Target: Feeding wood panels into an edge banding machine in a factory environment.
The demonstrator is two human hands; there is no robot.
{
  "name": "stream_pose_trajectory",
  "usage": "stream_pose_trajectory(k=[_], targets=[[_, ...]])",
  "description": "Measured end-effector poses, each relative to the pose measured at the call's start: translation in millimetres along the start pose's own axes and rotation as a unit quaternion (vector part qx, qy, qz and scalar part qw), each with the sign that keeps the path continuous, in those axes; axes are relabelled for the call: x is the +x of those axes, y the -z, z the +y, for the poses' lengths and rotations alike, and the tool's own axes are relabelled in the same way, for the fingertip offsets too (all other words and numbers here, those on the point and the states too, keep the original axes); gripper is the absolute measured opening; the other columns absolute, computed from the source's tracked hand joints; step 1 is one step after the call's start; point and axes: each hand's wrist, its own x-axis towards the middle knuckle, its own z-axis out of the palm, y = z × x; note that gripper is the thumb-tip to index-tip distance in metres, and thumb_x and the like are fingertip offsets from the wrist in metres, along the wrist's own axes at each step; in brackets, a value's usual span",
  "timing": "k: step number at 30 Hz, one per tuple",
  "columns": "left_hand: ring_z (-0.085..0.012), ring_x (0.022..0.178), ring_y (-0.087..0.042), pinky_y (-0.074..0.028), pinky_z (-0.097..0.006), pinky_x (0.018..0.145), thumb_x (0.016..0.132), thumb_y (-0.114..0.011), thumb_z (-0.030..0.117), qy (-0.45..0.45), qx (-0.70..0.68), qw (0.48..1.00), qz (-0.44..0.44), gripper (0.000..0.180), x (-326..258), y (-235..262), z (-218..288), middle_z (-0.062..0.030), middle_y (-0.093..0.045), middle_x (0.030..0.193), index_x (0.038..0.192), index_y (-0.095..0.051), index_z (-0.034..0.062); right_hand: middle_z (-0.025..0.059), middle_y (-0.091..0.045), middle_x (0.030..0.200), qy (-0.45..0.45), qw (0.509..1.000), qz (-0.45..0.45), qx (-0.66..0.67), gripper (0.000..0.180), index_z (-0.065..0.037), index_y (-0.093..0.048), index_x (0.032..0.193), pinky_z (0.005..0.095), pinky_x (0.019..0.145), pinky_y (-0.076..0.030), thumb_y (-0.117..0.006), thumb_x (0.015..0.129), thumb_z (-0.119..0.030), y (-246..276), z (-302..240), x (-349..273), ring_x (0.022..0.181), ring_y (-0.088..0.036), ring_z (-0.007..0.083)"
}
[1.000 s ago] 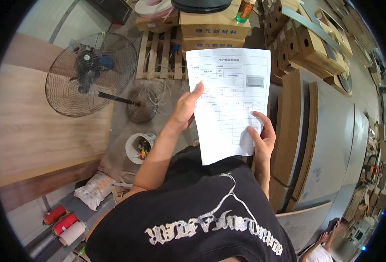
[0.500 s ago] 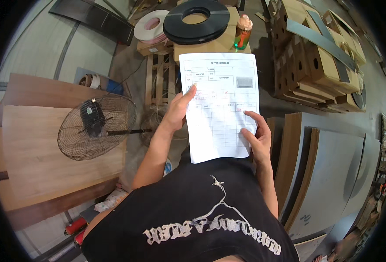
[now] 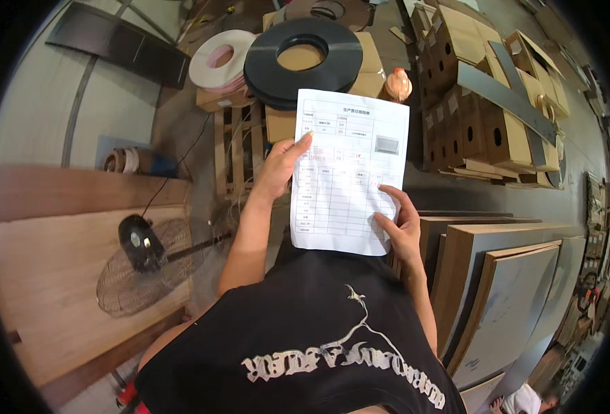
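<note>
A: Where is the printed sheet (image 3: 346,172)?

B: Held up in front of the person's chest, upright, above the black shirt (image 3: 305,338). It is a white form with a ruled table on it.

A: And the hands?

B: The left hand (image 3: 277,172) takes the sheet's left edge; its grip is closed on the paper, one finger lying along the edge near the top. The right hand (image 3: 398,224) grasps the lower right corner, thumb on the front face and the other fingers behind. So the sheet spans the gap between both grips.

A: What lies beyond it?

B: A large black coil of strip (image 3: 303,58) on a cardboard box, with a pink and white coil (image 3: 218,62) just left of it. A wooden pallet (image 3: 239,148) stands below those. Cardboard boxes with round holes (image 3: 484,110) are stacked on the right.

A: And lower down?

B: A floor fan (image 3: 143,259) lies over wooden boards (image 3: 50,276) on the left. Leaning panels (image 3: 505,297) stand on the right.
</note>
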Motion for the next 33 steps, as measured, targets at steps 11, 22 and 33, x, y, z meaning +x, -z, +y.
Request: stream_pose_trajectory(k=[11, 22, 33], targets=[[-0.0121, 0.093, -0.067, -0.054, -0.027, 0.081, 0.105, -0.055, 0.034, -0.005, 0.075, 0.997, 0.0, 0.045, 2, -1, -11, -0.0104, -0.071, 0.109, 0.122, -0.064, -0.0066, 0.0089, -0.062, 0.128, 0.016, 1.0, 0.013, 0.022, 0.046, -0.003, -0.058, 0.135, 0.0282, 0.099, -0.044, -0.068, 0.091, -0.005, -8, 24, -4, 0.115, -0.057, 0.0151], [-0.0159, 0.099, -0.068, -0.054, -0.03, 0.087, 0.102, -0.061, 0.034, 0.109, 0.049, 0.993, -0.01, 0.044, 30, 20, -110, -0.009, -0.07, 0.114, 0.122, -0.063, -0.0045, 0.0094, -0.063, 0.128, -0.092, 0.987, 0.111, 0.071, 0.045, -0.004, -0.06, 0.134, 0.0293, 0.095, -0.047, -0.067, 0.09, -0.003, 5, 97, -23, 0.111, -0.06, 0.0176], [-0.0389, 0.132, -0.048, -0.04, -0.048, 0.108, 0.081, -0.078, 0.034, -0.216, 0.619, 0.755, -0.022, 0.058, 143, 78, -103, -0.023, -0.055, 0.137, 0.128, -0.06, 0.0061, 0.0124, -0.06, 0.135, -0.09, 0.974, 0.202, 0.049, 0.064, -0.003, -0.057, 0.139, 0.0283, 0.101, -0.044, -0.052, 0.077, 0.011, 27, 188, -26, 0.12, -0.058, 0.0204]])
